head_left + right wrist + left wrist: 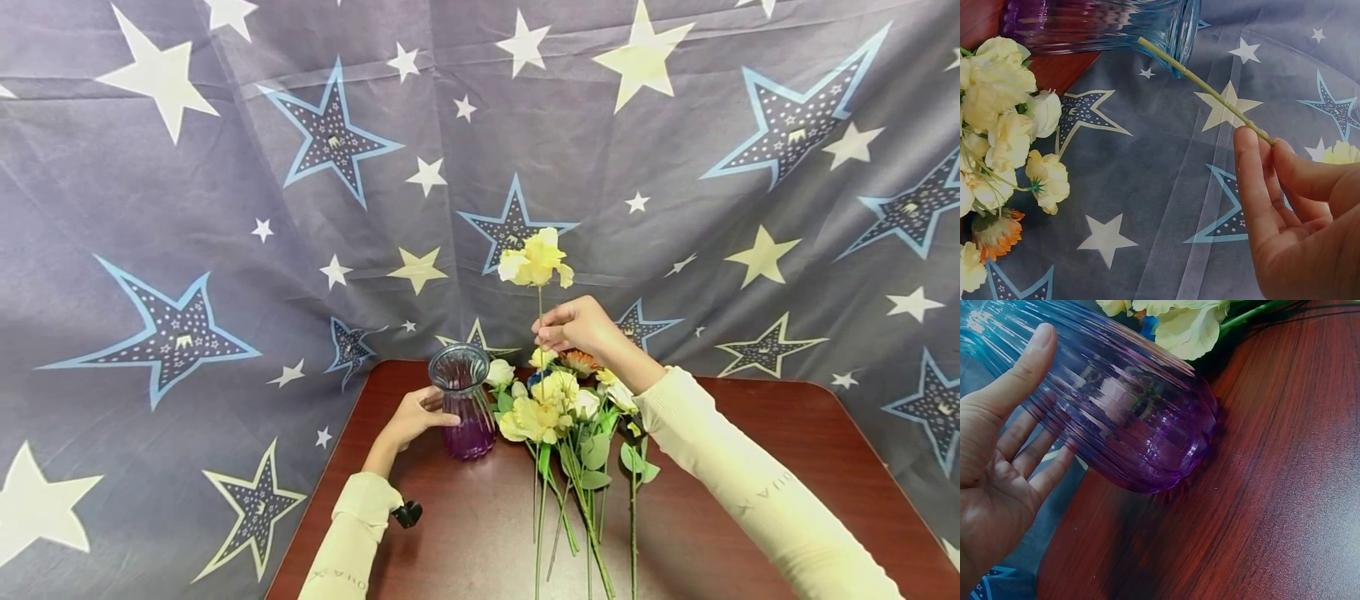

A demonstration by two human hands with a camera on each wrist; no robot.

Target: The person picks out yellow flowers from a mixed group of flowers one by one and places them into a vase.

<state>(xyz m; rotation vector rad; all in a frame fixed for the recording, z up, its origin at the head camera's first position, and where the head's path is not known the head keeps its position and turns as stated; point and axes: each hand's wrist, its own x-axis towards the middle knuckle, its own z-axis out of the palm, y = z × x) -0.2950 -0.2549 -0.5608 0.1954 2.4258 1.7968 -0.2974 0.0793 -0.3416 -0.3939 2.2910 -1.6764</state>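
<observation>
A ribbed glass vase (470, 429), purple at the base and bluish at its flared rim, stands upright on the table. My left hand (411, 419) holds it from the left side, with the thumb (1034, 365) across the front and the other fingers behind the glass. Above the table, my right hand (579, 327) pinches a yellow artificial iris (536, 260) by its thin stem, bloom up. In the right wrist view the lower end of this stem (1210, 90) overlaps the vase's neck.
A bunch of artificial flowers (557, 392), yellow, white and orange, lies right of the vase, stems toward the near edge. The reddish-brown wooden table (738, 454) carries everything. A grey star-printed cloth (420, 108) hangs behind it. A small black object (407, 514) is at the left cuff.
</observation>
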